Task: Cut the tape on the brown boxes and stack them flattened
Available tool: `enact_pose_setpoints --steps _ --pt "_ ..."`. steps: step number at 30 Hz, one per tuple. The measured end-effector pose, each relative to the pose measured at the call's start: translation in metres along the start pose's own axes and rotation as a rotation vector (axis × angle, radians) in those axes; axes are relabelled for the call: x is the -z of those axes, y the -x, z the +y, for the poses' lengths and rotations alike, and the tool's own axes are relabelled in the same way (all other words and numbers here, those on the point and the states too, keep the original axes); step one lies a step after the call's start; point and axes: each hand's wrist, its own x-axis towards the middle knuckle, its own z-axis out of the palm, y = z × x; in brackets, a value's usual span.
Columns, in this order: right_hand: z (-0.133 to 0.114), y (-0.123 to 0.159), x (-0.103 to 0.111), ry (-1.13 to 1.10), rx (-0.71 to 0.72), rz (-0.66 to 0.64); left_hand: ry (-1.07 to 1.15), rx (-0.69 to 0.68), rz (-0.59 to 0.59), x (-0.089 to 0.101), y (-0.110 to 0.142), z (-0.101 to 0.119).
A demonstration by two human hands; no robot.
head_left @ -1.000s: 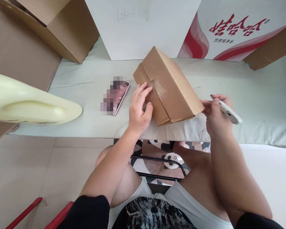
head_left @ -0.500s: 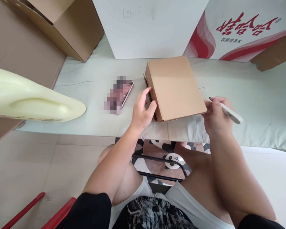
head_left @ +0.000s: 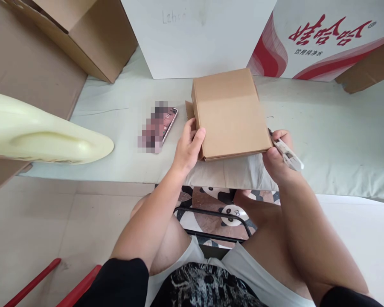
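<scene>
The worktop (head_left: 121,128) carried the white box (head_left: 195,42) and, before it, the brown carton (head_left: 228,113). The left hand (head_left: 188,147) pinched the carton's left edge, near the phone (head_left: 161,130); the right hand (head_left: 279,157), at its near-right corner, gripped the white tool (head_left: 289,155).

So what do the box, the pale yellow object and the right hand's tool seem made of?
The box: matt brown cardboard, by its plain faces and folded edges. The pale yellow object: probably moulded plastic, given its soft sheen and rounded ridge. The tool in the right hand: whitish casing, perhaps plastic, but too small to be sure.
</scene>
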Motion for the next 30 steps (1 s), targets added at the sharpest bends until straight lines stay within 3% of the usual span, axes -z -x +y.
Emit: enact_pose_setpoints --steps 2,5,8,10,14,17,22,26,30 --pt "0.001 0.002 0.001 -0.047 -0.003 -0.045 -0.013 -0.053 0.012 0.0 0.001 0.001" --pt "-0.002 0.005 0.002 -0.145 -0.066 -0.068 -0.085 -0.131 0.123 0.002 0.0 0.0" --pt "-0.007 0.006 0.001 -0.169 -0.136 0.037 -0.099 -0.179 0.249 0.006 -0.002 -0.004" --pt "-0.01 0.005 -0.001 -0.132 -0.138 0.162 -0.081 -0.235 0.269 0.008 -0.003 -0.005" --pt "-0.017 0.005 -0.004 0.066 -0.152 0.379 -0.064 -0.381 0.097 0.01 -0.001 0.003" --pt "-0.018 0.005 -0.003 0.112 -0.164 0.386 -0.089 -0.41 -0.018 0.01 0.002 0.01" --pt "-0.014 0.006 0.001 0.051 -0.118 0.302 -0.118 -0.376 0.012 0.015 -0.001 0.003" --pt "-0.014 0.006 0.003 -0.022 -0.166 0.277 -0.117 -0.377 0.061 0.02 -0.006 -0.003" --pt "-0.013 0.005 0.007 -0.05 -0.155 0.268 -0.088 -0.234 0.012 0.021 -0.006 0.0"
